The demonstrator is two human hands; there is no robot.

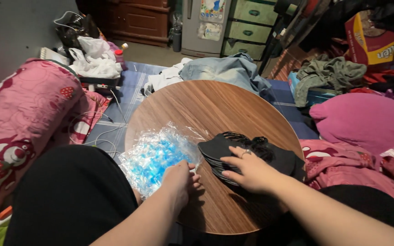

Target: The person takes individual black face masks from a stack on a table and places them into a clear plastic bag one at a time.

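Round wooden tabletop (215, 109) in the middle of a cluttered room, low over the lap.

Near right on it: a fanned stack of black face masks (226, 152), ear loops bunched at the far side. Right hand (247, 171) laid flat on top of the stack, fingers (231, 159) spread apart and pressing down, a ring on one; nothing clamped.

Near left, overhanging the tabletop's edge: a heap of clear plastic sleeves with blue print (158, 155), crinkled and glossy. Left hand (178, 180) at the heap's near right edge, fingers curled inward at the plastic; whether pinched on a sleeve or merely touching, cannot tell from this angle.

Judged by look: masks light, soft and floppy, likely to slide off one another when lifted singly; best taken by an edge or the ear loops, with the stack held down. Sleeves very light, slippery, clinging together; best pinched at an open mouth or corner.

Around: pink patterned bedding (19, 118) to the left, white cable (92, 132) beside it, denim garment (224, 70) beyond the tabletop's far edge, pink cushion (365, 120) at right, green drawers (247, 23) far back.
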